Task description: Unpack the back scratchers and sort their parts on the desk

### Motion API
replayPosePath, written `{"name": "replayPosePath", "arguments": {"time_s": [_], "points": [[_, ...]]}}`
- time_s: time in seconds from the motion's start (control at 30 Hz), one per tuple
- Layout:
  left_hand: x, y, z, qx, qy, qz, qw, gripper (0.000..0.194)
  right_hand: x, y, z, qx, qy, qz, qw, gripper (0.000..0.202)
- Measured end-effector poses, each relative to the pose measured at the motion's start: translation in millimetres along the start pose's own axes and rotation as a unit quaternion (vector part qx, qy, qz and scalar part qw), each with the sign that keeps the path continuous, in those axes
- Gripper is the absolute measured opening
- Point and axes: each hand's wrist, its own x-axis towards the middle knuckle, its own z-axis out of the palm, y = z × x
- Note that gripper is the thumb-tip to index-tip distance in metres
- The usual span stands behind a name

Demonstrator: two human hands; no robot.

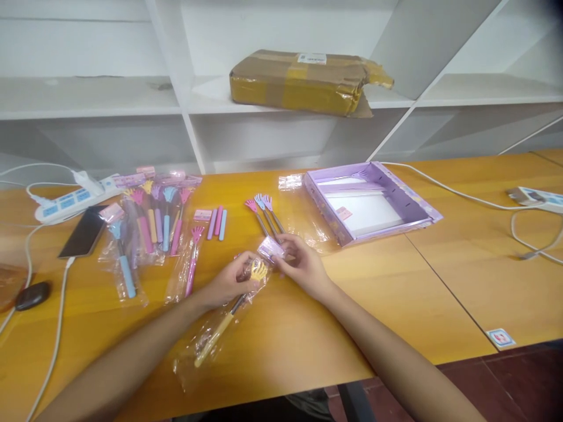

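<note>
Left hand [240,280]: your grip holds the bagged yellow scratcher [219,333]
Right hand [304,265]: your grip pinches the small card [270,248]
Surface [334,334]: beneath both hands

Printed card [270,249]: partly covered by the fingers of the right hand [305,266]; print too small to read. Loose scratchers [260,202], quantity 3: lower ends hidden behind the card and this hand. Yellow scratcher [226,323]: neck covered by the left hand [231,282]. Wrapped scratchers [145,234]: overlapping under glossy film; exact count cannot be determined. Carton label [312,58]: illegible at this size. Forearms [387,346]: cut off by the lower edge. Right-side power strip [543,199]: blurred, cut off by the right edge. Orange object [9,286]: cut off by the left edge; identity undetermined.
</note>
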Motion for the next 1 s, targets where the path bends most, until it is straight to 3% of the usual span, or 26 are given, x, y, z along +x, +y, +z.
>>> {"name": "replayPosePath", "arguments": {"time_s": [0.1, 0.23, 0.3, 0.43, 0.6, 0.73, 0.8, 0.93, 1.0], "points": [[-1, -2, -2.1, -0.004, -0.002, -0.002, 1.000, 0.072, -2, 3, -1, -0.098, 0.040, -0.072, 0.992, 0.038], [-2, -9, -4.8, -0.021, -0.041, -0.028, 0.999, 0.085, -6, 3, -3, -0.063, 0.072, -0.087, 0.992, 0.020], [-3, -12, -6.5, -0.023, -0.048, -0.038, 0.998, 0.087, -5, -1, -8, -0.081, 0.049, -0.113, 0.989, 0.013], [0, -9, -7.7, -0.013, -0.034, -0.015, 0.999, 0.086, -2, -10, -18, -0.174, -0.013, -0.170, 0.970, 0.022], [2, -2, -3.2, -0.014, -0.030, 0.003, 0.999, 0.079, 0, -15, -17, -0.099, -0.023, -0.084, 0.991, 0.025], [0, 0, -3.9, 0.004, -0.054, 0.016, 0.998, 0.069, 4, -16, -18, -0.083, -0.024, -0.065, 0.994, 0.036], [-4, 5, -6.0, 0.006, -0.078, -0.008, 0.997, 0.068, 6, -16, -22, -0.074, 0.009, -0.062, 0.995, 0.042], [-11, 21, -5.5, -0.020, -0.187, -0.058, 0.980, 0.062, 10, -11, -25, -0.004, 0.125, -0.030, 0.992, 0.046], [-13, 29, -0.6, -0.028, -0.268, -0.071, 0.960, 0.056, 9, -8, -18, 0.046, 0.120, 0.019, 0.991, 0.044]]}}
